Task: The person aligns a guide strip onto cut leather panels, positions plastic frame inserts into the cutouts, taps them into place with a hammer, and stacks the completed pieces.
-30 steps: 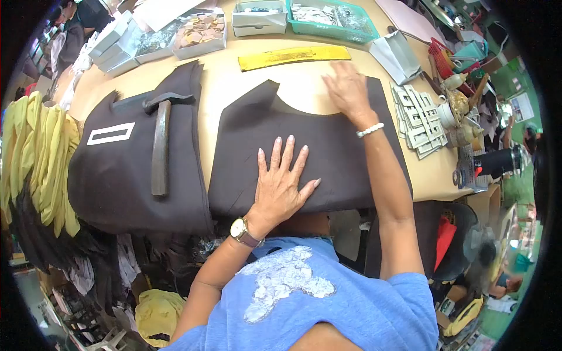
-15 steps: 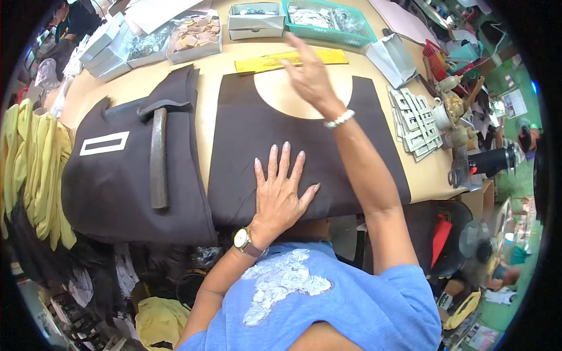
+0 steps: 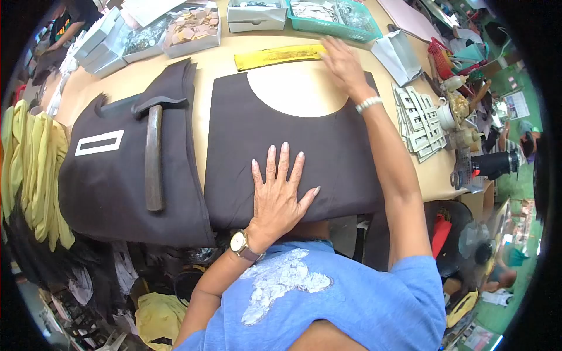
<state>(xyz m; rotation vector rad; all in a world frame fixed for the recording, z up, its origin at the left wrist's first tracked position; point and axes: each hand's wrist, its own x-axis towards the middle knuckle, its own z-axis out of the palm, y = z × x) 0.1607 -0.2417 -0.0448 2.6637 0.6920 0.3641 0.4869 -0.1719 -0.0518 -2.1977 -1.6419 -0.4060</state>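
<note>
My left hand (image 3: 277, 198) lies flat with spread fingers on a dark cloth piece (image 3: 293, 137) that has a rounded cutout at its far edge. At that piece's upper right corner, my right hand (image 3: 345, 69) is stretched out, palm down. Its fingertips are by the right end of a yellow strip (image 3: 275, 56); whether they touch it I cannot tell. To the left, a hammer (image 3: 154, 155) rests on a stack of dark cloth pieces (image 3: 117, 187). A white rectangular frame (image 3: 99, 143) also lies on that stack.
Along the back of the table (image 3: 404, 64) stand a box of tan pieces (image 3: 193, 29), a white box (image 3: 256, 17) and a teal basket (image 3: 335, 23). White frames (image 3: 418, 123) are piled at the right. Yellow cloth (image 3: 32, 169) hangs at the left. Another person's arm (image 3: 67, 35) shows at the far left.
My right hand has moved rightward and a little nearer, from above the yellow strip to its right end. My left hand stays flat on the dark cloth.
</note>
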